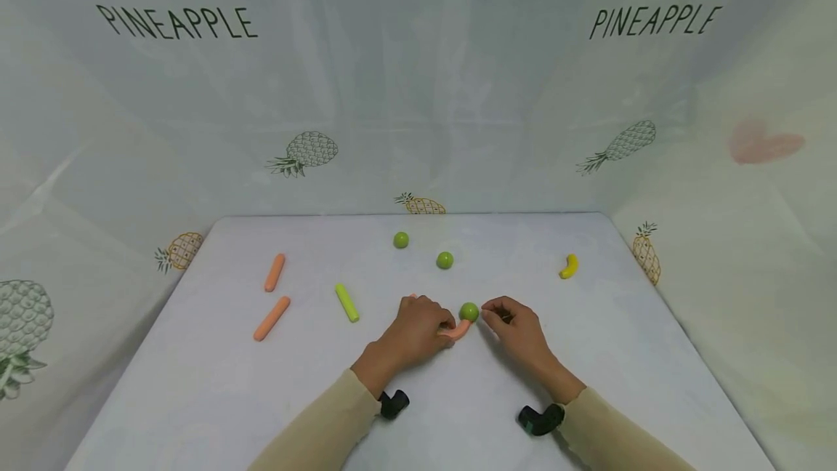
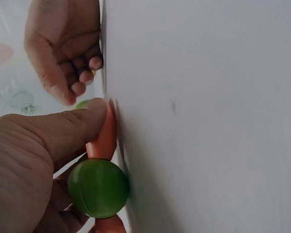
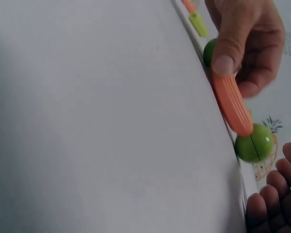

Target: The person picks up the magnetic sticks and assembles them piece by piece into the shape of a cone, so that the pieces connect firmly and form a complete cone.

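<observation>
My left hand [image 1: 415, 331] pinches a curved, ridged orange piece [image 3: 232, 104], shaped like a toy sausage, low over the table. Its outer end meets a seamed green ball [image 3: 254, 144]. At the other end, in the left wrist view, another green ball [image 2: 99, 188] sits below the thumb, with a further orange end [image 2: 110, 225] past it. From the head view that second ball is hidden by the left hand. My right hand [image 1: 518, 327] hovers just right of the outer green ball, fingers loosely bent and holding nothing.
Two orange sticks [image 1: 272, 318] and a lime-green stick [image 1: 346, 302] lie to the left. Farther back are two green balls [image 1: 445, 260]. A toy banana [image 1: 568, 266] lies back right. A pineapple-print curtain [image 1: 418, 93] hangs behind the white table [image 1: 588, 355].
</observation>
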{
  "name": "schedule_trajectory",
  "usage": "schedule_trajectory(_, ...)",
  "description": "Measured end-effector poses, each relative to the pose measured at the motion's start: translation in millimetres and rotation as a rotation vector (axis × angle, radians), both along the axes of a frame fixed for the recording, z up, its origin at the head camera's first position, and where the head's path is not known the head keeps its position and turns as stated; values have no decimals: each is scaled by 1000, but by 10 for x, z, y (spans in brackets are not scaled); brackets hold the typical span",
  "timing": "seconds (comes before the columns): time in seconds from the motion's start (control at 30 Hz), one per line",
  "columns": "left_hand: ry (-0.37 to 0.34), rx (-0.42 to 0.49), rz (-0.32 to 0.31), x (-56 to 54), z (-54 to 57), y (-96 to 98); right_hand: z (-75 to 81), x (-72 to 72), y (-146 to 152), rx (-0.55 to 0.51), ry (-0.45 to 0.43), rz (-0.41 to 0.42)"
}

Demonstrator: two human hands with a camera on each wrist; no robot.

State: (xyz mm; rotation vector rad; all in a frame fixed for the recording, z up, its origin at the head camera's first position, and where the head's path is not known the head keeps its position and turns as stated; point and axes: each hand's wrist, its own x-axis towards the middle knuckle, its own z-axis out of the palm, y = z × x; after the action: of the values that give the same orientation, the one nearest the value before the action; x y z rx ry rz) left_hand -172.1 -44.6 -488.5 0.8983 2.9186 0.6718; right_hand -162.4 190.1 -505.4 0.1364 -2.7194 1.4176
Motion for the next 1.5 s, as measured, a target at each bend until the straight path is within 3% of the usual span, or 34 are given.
schedule_trajectory(0.13, 5, 14, 6, -19, 14, -75, 20, -75, 123, 36, -21, -45)
schedule_trajectory(0.4, -51, -6, 24, -8, 56, -192, 71, -331, 608, 120, -19, -164)
schedule_trajectory(0.67, -48, 70, 71, 12, 36, -88, 112, -513, 1001, 167, 26, -265)
schedule_trajectory(0.9, -32, 59, 125, 3, -15, -6, 87, -705, 1288, 140, 12, -338)
schedule_trajectory(1.17, -36, 68, 124, 0, -27, -19, 106, -919, 1597, 158, -107, -154)
schedule_trajectory(1.37, -56, 79, 135, 7, -10, -25, 179, -1002, 1702, 181, -189, -22)
schedule_trajectory(1.5, -57, 79, 131, 3, -10, -29, 196, -1029, 1753, 217, -218, 22)
